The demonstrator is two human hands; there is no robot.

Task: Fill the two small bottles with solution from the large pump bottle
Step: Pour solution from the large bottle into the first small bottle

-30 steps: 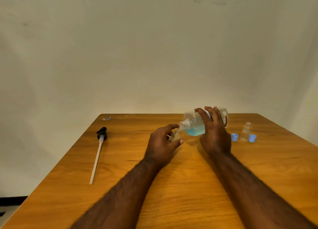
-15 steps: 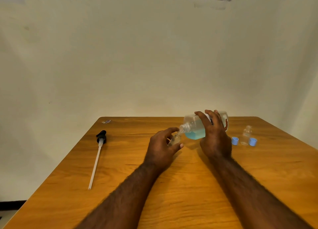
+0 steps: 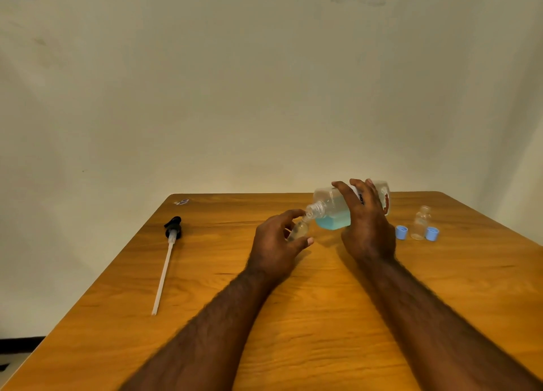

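Note:
My right hand (image 3: 365, 224) grips the large clear bottle (image 3: 332, 211), which lies tipped on its side with blue solution pooled low and its open threaded neck pointing left. That neck touches the mouth of a small clear bottle (image 3: 299, 230), tilted and held in my left hand (image 3: 277, 245) between thumb and fingers. A second small clear bottle (image 3: 420, 223) stands upright at the right. Two blue caps (image 3: 401, 232) (image 3: 432, 233) flank it on the wooden table (image 3: 323, 317).
The black pump head with its long white tube (image 3: 167, 258) lies on the table's left side. A small scrap (image 3: 181, 201) sits near the far left corner. A pale wall rises right behind the table's far edge.
Both hands and the bottles keep nearly the same pose; the view shifted slightly and the large bottle stays tipped against the small one.

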